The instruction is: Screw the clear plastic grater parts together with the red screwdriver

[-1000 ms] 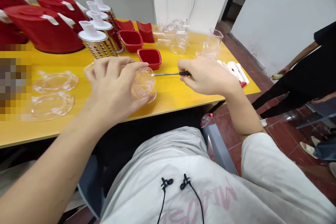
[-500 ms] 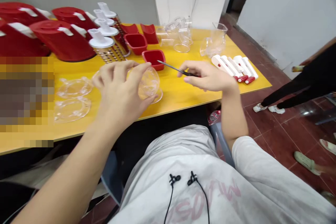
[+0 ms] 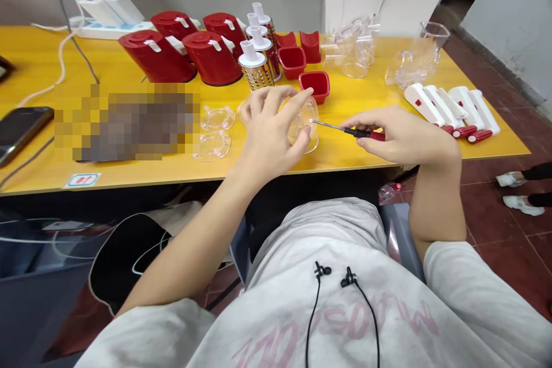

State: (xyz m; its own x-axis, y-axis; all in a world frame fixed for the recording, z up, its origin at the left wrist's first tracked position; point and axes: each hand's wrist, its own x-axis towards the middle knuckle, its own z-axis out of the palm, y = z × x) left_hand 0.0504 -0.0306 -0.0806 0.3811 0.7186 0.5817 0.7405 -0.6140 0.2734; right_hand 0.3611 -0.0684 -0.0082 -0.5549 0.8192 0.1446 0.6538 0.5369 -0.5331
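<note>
My left hand (image 3: 276, 129) is closed around the edge of a round clear plastic ring (image 3: 311, 109), tipped up on its side above the table. In my right hand (image 3: 399, 135) is a screwdriver (image 3: 356, 131) with a red and black handle, its thin metal shaft pointing left. The screwdriver's tip is at the face of the ring; whether it touches cannot be made out. Under the ring another clear round part (image 3: 313, 145) shows in part. Left of my left hand, two more clear rings (image 3: 212, 145) lie flat on the yellow table (image 3: 357, 158).
Behind stand red housings (image 3: 213, 57), metal grater drums (image 3: 255, 72) and red cups (image 3: 314, 85). Clear plastic hoppers (image 3: 356, 57) are at the back, white handles (image 3: 425, 104) at the right. A phone (image 3: 23, 129) and power strip (image 3: 103, 29) are on the left.
The view has swung left, bringing the table's left end in. The screwdriver's tip, earlier beyond the ring near a red cup, is now at the ring's face.
</note>
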